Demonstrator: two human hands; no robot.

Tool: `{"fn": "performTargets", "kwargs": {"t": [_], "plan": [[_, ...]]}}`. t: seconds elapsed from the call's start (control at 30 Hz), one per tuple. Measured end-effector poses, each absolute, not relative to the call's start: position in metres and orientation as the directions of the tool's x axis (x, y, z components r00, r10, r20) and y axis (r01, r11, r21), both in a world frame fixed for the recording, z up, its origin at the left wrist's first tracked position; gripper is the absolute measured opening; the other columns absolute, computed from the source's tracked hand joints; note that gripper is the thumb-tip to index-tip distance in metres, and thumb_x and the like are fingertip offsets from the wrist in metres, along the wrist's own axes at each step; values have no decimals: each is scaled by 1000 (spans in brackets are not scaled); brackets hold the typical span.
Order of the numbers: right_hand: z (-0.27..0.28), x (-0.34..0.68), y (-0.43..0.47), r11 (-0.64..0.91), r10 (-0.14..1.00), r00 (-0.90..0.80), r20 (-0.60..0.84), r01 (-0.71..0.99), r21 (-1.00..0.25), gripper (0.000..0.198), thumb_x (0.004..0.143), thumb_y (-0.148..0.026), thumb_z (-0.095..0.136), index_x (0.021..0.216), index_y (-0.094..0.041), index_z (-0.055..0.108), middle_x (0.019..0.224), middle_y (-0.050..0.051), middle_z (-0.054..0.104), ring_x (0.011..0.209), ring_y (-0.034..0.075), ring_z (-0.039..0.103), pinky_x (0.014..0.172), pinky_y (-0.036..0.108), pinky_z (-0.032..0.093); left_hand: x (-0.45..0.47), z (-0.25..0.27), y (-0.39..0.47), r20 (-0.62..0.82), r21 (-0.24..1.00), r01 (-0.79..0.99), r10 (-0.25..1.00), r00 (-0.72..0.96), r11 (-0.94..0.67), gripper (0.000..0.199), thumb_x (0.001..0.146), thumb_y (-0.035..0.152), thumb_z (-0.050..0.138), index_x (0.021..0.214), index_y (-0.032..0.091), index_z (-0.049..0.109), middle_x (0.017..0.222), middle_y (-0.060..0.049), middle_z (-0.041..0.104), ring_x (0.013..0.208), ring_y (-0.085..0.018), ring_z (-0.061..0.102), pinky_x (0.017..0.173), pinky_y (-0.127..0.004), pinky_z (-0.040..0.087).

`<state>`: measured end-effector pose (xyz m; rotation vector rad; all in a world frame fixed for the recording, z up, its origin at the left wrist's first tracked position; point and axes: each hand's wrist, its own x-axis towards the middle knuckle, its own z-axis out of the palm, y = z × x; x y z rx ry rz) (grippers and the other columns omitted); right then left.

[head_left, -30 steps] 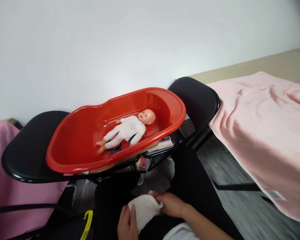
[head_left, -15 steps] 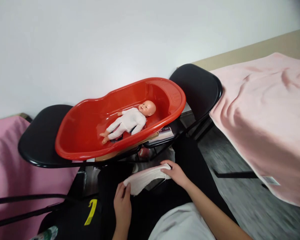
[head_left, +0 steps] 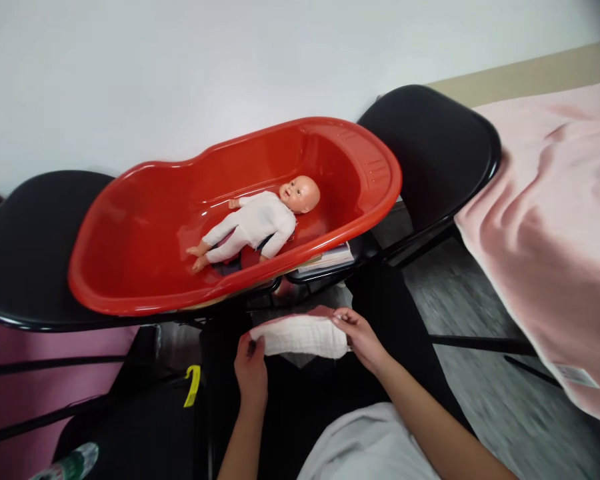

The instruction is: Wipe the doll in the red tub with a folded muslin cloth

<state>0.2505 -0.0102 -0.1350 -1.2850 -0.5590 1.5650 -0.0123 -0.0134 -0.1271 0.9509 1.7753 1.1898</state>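
Observation:
Between my two hands a small white cloth (head_left: 303, 337) is stretched out above my lap. My left hand (head_left: 251, 370) pinches its left end between thumb and fingers. The right end is gripped by my right hand (head_left: 363, 339), with the thumb on top. Beyond the cloth stands a red baby bathtub (head_left: 135, 280). Inside it a baby doll (head_left: 263, 219) with a white body lies on its back, head to the right and feet to the left. Neither hand touches the tub or the doll.
Black chairs (head_left: 425, 147) stand under and beside the tub, against a white wall. Papers (head_left: 330, 259) lie on a seat below the tub's rim. A pink blanket (head_left: 555, 220) hangs at the right. On the lower left are a yellow tag (head_left: 193, 387) and a bottle (head_left: 73, 463).
My head view has moved closer to the tub, so it looks larger and higher. The cloth has been turned and now hangs more level and flat between my hands.

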Motion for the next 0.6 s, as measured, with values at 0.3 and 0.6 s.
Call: {"fn": "performTargets", "kwargs": {"t": [0.3, 0.6], "plan": [[-165, 249, -15, -263, 958, 156, -243, 127, -956, 46, 75, -21, 63, 121, -24, 69, 109, 7, 70, 104, 25, 64, 98, 41, 45, -5, -127, -10, -359, 928, -39, 864, -354, 369, 45, 75, 48, 82, 104, 14, 75, 100, -5, 70, 89, -18, 61, 79, -26, 48], [-163, 247, -15, -182, 981, 128, -145, 353, -918, 24, 81, -43, 70, 74, -21, 64, 95, 7, 63, 90, 23, 57, 82, 35, 45, 0, -119, -9, -376, 926, -131, 833, -407, 354, 53, 69, 48, 86, 109, 14, 77, 100, -8, 74, 86, -20, 67, 77, -29, 54]]}}
